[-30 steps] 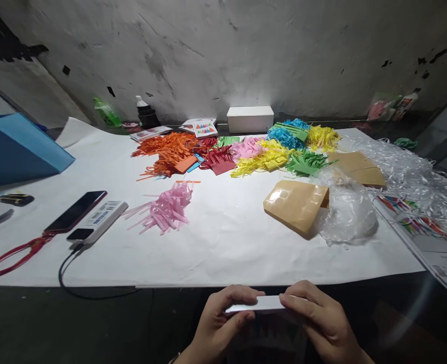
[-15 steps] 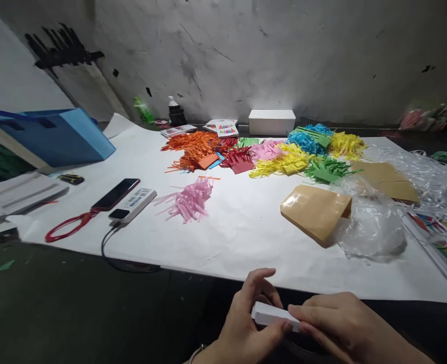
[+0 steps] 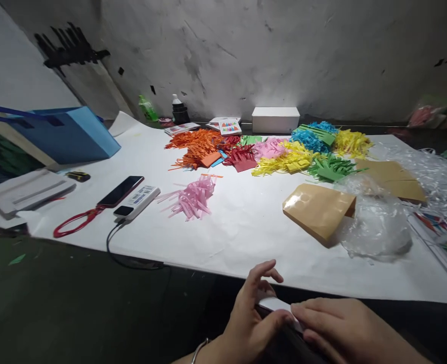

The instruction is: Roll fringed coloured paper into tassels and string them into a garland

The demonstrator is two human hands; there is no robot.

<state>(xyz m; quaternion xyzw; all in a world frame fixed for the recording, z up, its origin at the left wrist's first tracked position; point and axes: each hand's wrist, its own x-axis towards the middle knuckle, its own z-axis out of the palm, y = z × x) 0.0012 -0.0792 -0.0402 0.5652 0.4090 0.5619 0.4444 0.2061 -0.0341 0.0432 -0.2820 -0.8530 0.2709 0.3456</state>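
Below the table's front edge, my left hand [image 3: 252,316] grips a small white, flat-faced piece [image 3: 278,304] that looks like folded paper or card. Its thumb presses on the near side, while the index finger is raised over the far end. My right hand [image 3: 339,323] pinches the right end of the same piece between thumb and fingers. Both palms hide much of it, and a dark area shows beneath. On the white-covered table [image 3: 242,237] ahead lies a pink fringed paper bundle [image 3: 194,197]. A brown paper envelope [image 3: 314,210] rests right of it.
Fringed paper bundles in orange [image 3: 196,144], red, yellow [image 3: 289,159], blue and green lie towards the wall, before a white box [image 3: 275,120]. A phone [image 3: 121,191] and a cabled white device [image 3: 137,202] lie left, near a blue bag [image 3: 75,134]. Clear plastic [image 3: 378,222] sits right.
The white piece has tilted in my hands, so its thick near side no longer shows and a dark area appears under it. The whole view has shifted slightly.
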